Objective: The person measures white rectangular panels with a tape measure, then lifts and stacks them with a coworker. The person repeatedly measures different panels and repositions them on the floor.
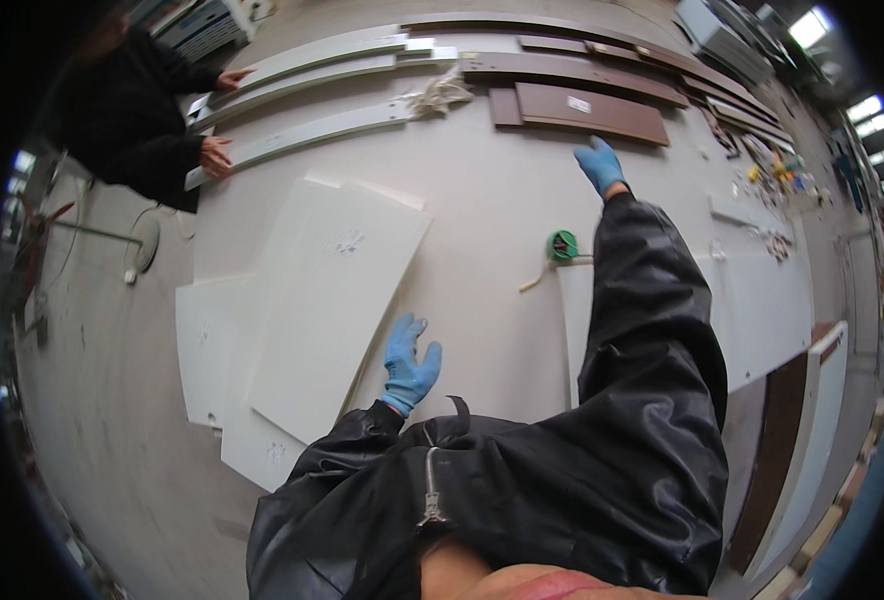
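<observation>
Both hands wear blue gloves and hold nothing. The left hand [409,362] is spread open, fingers apart, above the pale worktop [482,210] just beside the right edge of a stack of white panels [307,320] that lie fanned toward the worktop's left edge. The right hand [599,165] reaches far forward on a black-sleeved arm, open with fingers extended, its tips close to the near edge of a dark brown board [592,112]; whether it touches the board cannot be told. More brown strips [572,70] and long white strips [302,135] lie along the far edge, with a tangle of pale cord [440,95] between them. A green tape roll [562,245] sits near the middle, just left of the right arm. At the far left corner another person's hands [217,157] rest on the white strips. Small hardware pieces [767,175] are scattered toward the right edge.
</observation>
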